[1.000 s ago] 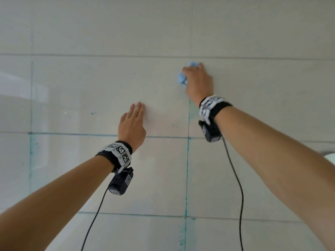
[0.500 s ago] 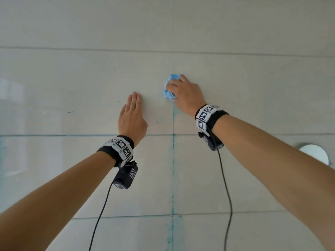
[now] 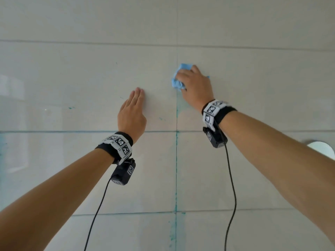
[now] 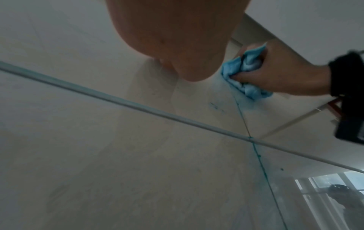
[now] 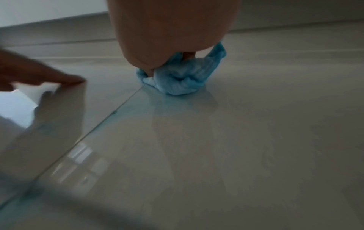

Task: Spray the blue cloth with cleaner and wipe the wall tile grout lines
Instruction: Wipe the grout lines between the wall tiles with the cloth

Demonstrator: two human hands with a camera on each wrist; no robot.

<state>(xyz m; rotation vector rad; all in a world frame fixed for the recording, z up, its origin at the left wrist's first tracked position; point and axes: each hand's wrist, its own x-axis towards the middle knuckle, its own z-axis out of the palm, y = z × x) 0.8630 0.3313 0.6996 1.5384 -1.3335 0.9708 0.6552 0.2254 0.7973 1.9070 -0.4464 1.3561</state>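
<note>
Now right hand (image 3: 196, 86), fingers bunched round blue cloth (image 3: 178, 78), back on vertical grout line (image 3: 176, 160) after sliding left off it; upper stretch clean, lower teal. Left hand (image 3: 132, 113) flat, fingers straight, bracing on wall tile (image 3: 72, 87).

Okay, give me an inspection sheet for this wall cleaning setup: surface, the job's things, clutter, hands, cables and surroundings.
Surface: glossy pale wall tiles; vertical grout line stained teal below the cloth, teal specks on the tile beside it.
Job's things: blue cloth bunched against the vertical grout line; cleaner bottle not seen.
Clutter: nothing seen.
Hands: right hand grips the cloth against the wall; left hand rests flat on the tile, fingers straight.
Cables: black cables hang from both wrist cameras, clear of the cloth.
Surroundings: round fitting at the right edge; window reflections on the tiles.
</note>
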